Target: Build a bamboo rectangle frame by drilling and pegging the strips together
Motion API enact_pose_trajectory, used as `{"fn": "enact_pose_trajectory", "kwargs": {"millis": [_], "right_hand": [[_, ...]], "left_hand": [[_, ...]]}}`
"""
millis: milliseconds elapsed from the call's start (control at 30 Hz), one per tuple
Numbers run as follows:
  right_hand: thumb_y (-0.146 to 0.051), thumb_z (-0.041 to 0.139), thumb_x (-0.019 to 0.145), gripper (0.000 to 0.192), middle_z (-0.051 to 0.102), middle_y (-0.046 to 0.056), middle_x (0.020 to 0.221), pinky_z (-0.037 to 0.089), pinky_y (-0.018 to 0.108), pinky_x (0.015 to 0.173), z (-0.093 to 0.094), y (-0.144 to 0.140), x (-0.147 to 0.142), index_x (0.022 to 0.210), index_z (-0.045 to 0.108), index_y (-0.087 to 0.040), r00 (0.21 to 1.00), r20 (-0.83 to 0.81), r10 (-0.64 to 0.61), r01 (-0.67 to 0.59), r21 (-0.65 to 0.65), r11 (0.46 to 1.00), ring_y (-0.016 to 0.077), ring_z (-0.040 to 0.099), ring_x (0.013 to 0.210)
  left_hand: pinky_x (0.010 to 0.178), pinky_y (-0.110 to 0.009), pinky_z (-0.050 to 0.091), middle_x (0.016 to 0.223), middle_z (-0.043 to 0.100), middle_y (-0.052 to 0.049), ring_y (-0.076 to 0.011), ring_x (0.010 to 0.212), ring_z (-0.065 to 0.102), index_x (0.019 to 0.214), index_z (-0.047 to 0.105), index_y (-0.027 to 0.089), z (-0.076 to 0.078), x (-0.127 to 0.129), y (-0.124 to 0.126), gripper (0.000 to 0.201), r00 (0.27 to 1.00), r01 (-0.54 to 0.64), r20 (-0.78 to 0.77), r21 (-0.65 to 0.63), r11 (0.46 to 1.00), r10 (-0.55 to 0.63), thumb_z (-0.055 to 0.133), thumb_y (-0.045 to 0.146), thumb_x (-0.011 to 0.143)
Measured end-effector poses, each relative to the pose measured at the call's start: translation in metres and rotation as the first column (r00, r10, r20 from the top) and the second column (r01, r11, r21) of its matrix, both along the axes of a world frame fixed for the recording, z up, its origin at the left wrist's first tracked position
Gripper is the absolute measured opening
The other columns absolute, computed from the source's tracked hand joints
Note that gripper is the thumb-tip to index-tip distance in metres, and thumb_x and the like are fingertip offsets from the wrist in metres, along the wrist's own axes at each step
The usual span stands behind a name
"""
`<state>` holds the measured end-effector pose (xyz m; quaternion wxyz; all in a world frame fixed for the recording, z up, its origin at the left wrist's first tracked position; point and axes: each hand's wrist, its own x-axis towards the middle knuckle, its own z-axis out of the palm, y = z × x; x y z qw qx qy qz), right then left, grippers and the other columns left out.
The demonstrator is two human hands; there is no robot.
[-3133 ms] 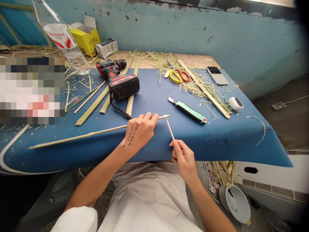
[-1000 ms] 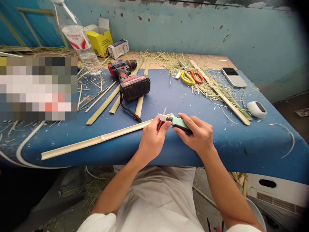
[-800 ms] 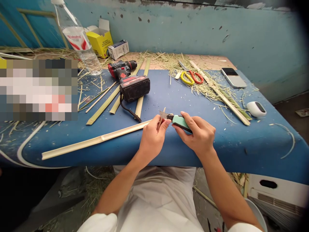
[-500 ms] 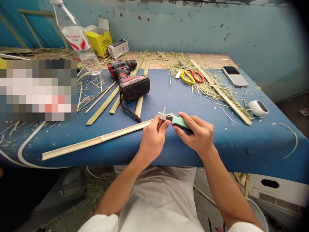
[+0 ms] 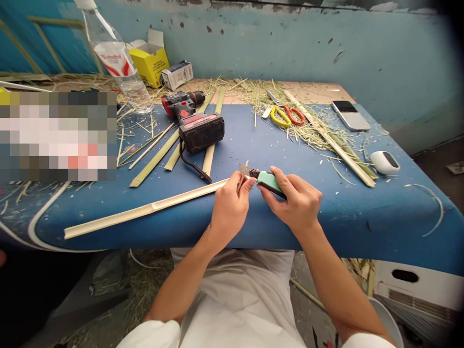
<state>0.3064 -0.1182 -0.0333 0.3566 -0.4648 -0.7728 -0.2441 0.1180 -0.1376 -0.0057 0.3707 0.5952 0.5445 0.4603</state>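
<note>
My left hand (image 5: 229, 209) grips the near end of a long pale bamboo strip (image 5: 145, 211) that lies across the blue table (image 5: 362, 212) toward the left. My right hand (image 5: 295, 203) holds a mint-green utility knife (image 5: 267, 180) with its blade out. The blade tip rests at the strip's end, just above my left thumb. A thin sliver of bamboo sticks up beside the blade. Both hands sit at the table's front edge, close together.
A red and black cordless drill (image 5: 192, 121) lies on several bamboo strips. Yellow and red scissors (image 5: 284, 115), a phone (image 5: 350, 115), a white oval device (image 5: 384, 162), a plastic bottle (image 5: 118, 58), a yellow box (image 5: 150, 58) and bamboo shavings lie farther back. A white bin (image 5: 416, 290) stands below right.
Three seconds ago my right hand held a thin stick and the knife lay on the table. Now my right hand holds the knife, and over the last second the blade works back and forth at the strip's end.
</note>
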Motion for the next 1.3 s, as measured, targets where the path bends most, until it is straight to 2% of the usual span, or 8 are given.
{"fn": "enact_pose_trajectory", "kwargs": {"millis": [133,267,400,500,667,800,1067,1300], "right_hand": [[-0.046,0.076,0.096,0.044,0.078,0.004,0.084,0.048,0.028,0.07,0.001,0.0,-0.001,0.13,0.075,-0.018,1.0,-0.03,-0.004,0.003,-0.042,0.999,0.0154,0.069,0.069],[-0.045,0.072,0.097,0.04,0.08,0.004,0.091,0.05,0.025,0.07,0.005,0.002,0.002,0.128,0.076,-0.02,0.991,-0.101,0.09,-0.105,-0.162,0.981,0.0139,0.07,0.07],[-0.043,0.073,0.097,0.04,0.079,0.003,0.088,0.05,0.024,0.069,0.007,0.003,0.004,0.128,0.076,-0.019,0.984,-0.13,0.121,-0.14,-0.15,0.979,0.0128,0.069,0.069],[-0.044,0.074,0.096,0.04,0.078,0.003,0.087,0.049,0.025,0.069,0.007,0.001,0.001,0.128,0.076,-0.02,0.991,-0.096,0.092,-0.104,-0.131,0.986,0.013,0.069,0.069],[-0.044,0.078,0.094,0.042,0.077,0.002,0.083,0.047,0.027,0.069,0.005,-0.008,-0.012,0.127,0.075,-0.018,0.999,-0.042,-0.026,0.025,-0.027,0.999,0.0146,0.069,0.069],[-0.044,0.077,0.095,0.043,0.076,0.002,0.08,0.045,0.03,0.068,0.004,-0.016,-0.019,0.13,0.074,-0.019,0.995,-0.011,-0.1,0.1,-0.009,0.995,0.0155,0.068,0.068],[-0.042,0.076,0.096,0.046,0.076,0.003,0.083,0.043,0.032,0.068,0.007,-0.024,-0.025,0.135,0.07,-0.021,0.99,-0.008,-0.142,0.142,-0.004,0.99,0.0167,0.068,0.07],[-0.041,0.078,0.096,0.043,0.075,0.002,0.08,0.043,0.031,0.066,0.01,-0.03,-0.036,0.132,0.072,-0.019,0.983,-0.046,-0.18,0.18,-0.006,0.984,0.0162,0.067,0.068]], "left_hand": [[0.068,-0.026,0.037,0.073,0.059,0.002,-0.013,0.066,0.049,0.084,0.053,0.021,0.0,0.0,-0.001,0.036,1.0,0.003,0.003,-0.008,1.0,-0.003,0.054,0.047,0.11],[0.07,-0.026,0.038,0.079,0.065,0.0,-0.015,0.072,0.056,0.093,0.06,0.021,-0.001,0.0,-0.004,0.031,1.0,0.011,-0.019,0.013,1.0,-0.01,0.053,0.046,0.11],[0.072,-0.026,0.039,0.081,0.067,-0.001,-0.0157,0.075,0.059,0.093,0.059,0.021,-0.001,0.0,-0.005,0.031,1.0,0.001,-0.018,0.014,1.0,-0.001,0.054,0.046,0.11],[0.071,-0.026,0.039,0.081,0.067,-0.001,-0.0155,0.075,0.059,0.095,0.059,0.021,-0.002,0.0,-0.005,0.029,1.0,-0.006,-0.016,0.009,1.0,0.007,0.054,0.045,0.11],[0.068,-0.026,0.037,0.08,0.065,0.0,-0.0143,0.072,0.055,0.091,0.056,0.021,-0.003,-0.002,-0.002,0.031,1.0,-0.007,-0.01,0.013,1.0,0.007,0.052,0.045,0.111],[0.067,-0.027,0.035,0.078,0.063,0.001,-0.0144,0.069,0.053,0.089,0.054,0.022,-0.002,-0.004,-0.001,0.032,1.0,0.004,-0.002,0.015,1.0,-0.004,0.051,0.045,0.111],[0.063,-0.029,0.031,0.071,0.056,0.002,-0.0141,0.064,0.047,0.084,0.052,0.022,0.0,-0.006,0.0,0.037,1.0,0.013,0.025,-0.003,1.0,-0.013,0.052,0.048,0.11],[0.064,-0.028,0.031,0.071,0.054,0.003,-0.0126,0.064,0.045,0.081,0.047,0.022,-0.001,-0.007,0.001,0.041,0.997,0.031,0.077,-0.012,0.999,-0.03,0.052,0.05,0.11]]}}
